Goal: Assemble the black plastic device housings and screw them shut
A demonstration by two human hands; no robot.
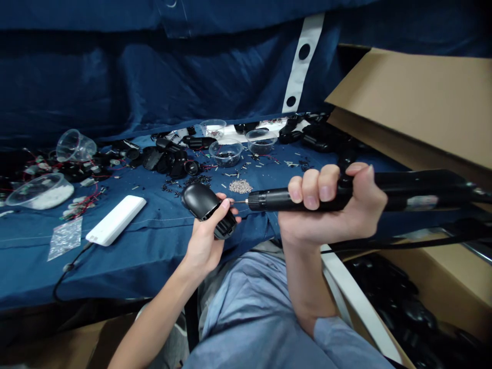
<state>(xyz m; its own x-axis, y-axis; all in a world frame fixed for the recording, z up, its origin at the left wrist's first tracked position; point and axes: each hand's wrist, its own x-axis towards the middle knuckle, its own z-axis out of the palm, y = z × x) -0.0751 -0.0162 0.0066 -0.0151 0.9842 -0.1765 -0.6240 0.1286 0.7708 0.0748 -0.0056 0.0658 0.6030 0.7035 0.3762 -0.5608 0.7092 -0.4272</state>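
My left hand (207, 230) is closed around a rounded black plastic housing (200, 199), thumb across its side. My right hand (330, 207) grips a black electric screwdriver (269, 200), held level with its bit pointing left. The bit's tip reaches the housing beside my left fingertips; whether it sits in a screw I cannot see. Just behind the bit, a small heap of screws (240, 186) lies on the blue cloth. Small black parts (198, 180) are scattered behind the housing.
A white power bank (116, 220) with a cable and a clear plastic bag (65, 238) lie at left. Clear bowls (226, 152) and black parts line the back. Wired components (82, 205) spread at far left. A cardboard box (423, 102) stands at right; another below holds black parts (395, 292).
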